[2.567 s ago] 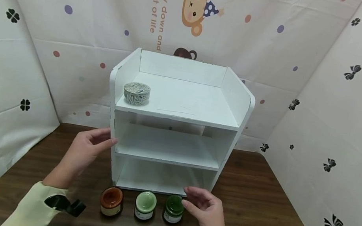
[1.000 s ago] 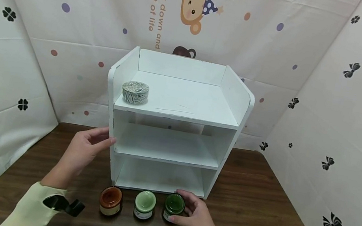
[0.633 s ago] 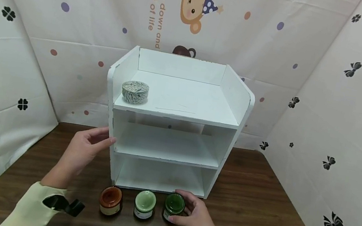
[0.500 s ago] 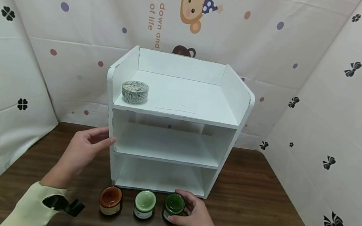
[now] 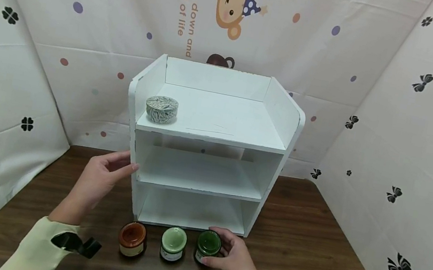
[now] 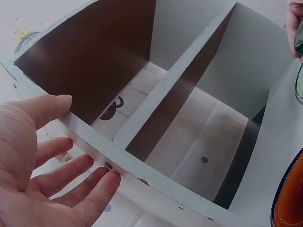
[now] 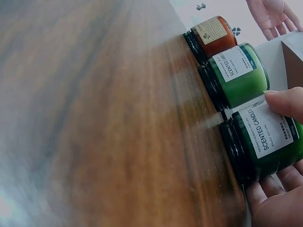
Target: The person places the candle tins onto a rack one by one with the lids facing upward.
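Observation:
In the head view my left hand [image 5: 101,178] grips the left side panel of a white shelf [image 5: 209,136], thumb over the front edge, fingers along the outside. My right hand [image 5: 236,260] holds a dark green scented candle jar [image 5: 209,243] on the table, thumb and fingers on opposite sides. To its left stand a light green candle jar [image 5: 174,241] and an amber candle jar [image 5: 132,238], in a row before the shelf. The right wrist view shows the jars' black lids against the table and the white label of the dark green candle jar [image 7: 270,130].
On the shelf's top level, at the left, sits a round patterned tin [image 5: 161,109]. Two lower levels are open at the front. Brown wooden table [image 5: 309,246] extends on both sides. Printed white cloth [image 5: 99,39] hangs behind and beside it.
My right hand has come left and closed around the dark green candle jar; over the last second it stays there. My left hand keeps its place on the shelf.

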`<state>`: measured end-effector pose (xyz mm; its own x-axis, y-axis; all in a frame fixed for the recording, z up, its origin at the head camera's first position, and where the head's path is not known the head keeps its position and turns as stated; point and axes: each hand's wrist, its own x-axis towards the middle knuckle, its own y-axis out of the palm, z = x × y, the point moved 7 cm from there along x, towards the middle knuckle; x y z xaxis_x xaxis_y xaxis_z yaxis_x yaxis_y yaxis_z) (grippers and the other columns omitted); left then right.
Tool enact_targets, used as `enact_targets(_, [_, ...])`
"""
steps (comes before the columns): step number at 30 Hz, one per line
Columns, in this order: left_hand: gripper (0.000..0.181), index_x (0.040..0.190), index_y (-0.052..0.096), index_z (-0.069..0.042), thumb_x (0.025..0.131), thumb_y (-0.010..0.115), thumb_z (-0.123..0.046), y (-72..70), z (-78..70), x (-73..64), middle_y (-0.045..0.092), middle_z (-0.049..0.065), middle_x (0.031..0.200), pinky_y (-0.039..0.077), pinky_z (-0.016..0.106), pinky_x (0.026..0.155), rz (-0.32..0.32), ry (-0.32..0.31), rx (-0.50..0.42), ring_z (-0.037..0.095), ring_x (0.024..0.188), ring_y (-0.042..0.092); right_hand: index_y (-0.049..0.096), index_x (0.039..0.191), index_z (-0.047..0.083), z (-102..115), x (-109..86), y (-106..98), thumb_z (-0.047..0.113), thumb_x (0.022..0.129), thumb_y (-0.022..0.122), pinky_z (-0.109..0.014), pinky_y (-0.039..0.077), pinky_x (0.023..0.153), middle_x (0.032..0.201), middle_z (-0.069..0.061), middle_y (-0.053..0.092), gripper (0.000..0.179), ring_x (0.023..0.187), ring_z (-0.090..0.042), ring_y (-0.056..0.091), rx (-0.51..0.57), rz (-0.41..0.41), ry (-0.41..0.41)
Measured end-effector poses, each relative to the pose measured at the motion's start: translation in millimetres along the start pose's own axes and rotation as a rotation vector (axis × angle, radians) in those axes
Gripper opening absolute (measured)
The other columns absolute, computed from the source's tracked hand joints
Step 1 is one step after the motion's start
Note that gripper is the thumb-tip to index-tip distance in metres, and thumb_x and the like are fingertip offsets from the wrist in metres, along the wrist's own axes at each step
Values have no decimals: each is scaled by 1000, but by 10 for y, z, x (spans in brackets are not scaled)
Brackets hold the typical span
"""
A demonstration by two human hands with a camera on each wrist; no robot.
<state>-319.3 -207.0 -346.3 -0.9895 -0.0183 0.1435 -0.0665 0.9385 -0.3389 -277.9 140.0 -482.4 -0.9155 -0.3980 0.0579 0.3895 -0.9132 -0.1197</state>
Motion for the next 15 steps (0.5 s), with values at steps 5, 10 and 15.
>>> enact_targets(5, [66, 148, 56, -17, 94, 70, -52, -1, 0, 0, 60, 9, 147, 52, 23, 96, -1, 1, 0, 12, 122, 60, 49, 143, -9, -7, 5, -3, 3, 77, 88, -17, 49, 99, 136, -24, 61, 77, 114, -6, 64, 3, -4, -3])
enact_targets(10, [65, 148, 56, -15, 94, 70, -50, 2, -6, 1, 61, 10, 146, 51, 20, 94, -1, 7, -4, 8, 119, 61, 50, 142, -9, 9, -4, -8, 2, 77, 88, -17, 49, 98, 136, -26, 61, 76, 113, -6, 65, 0, -5, -16])
enact_targets(15, [65, 148, 56, -15, 94, 71, -50, 0, -10, 5, 60, 10, 146, 51, 18, 93, 0, 7, -15, 6, 118, 61, 51, 141, -10, 27, -7, -21, 2, 78, 87, -17, 50, 98, 135, -26, 62, 74, 113, -7, 65, -2, -4, -26])
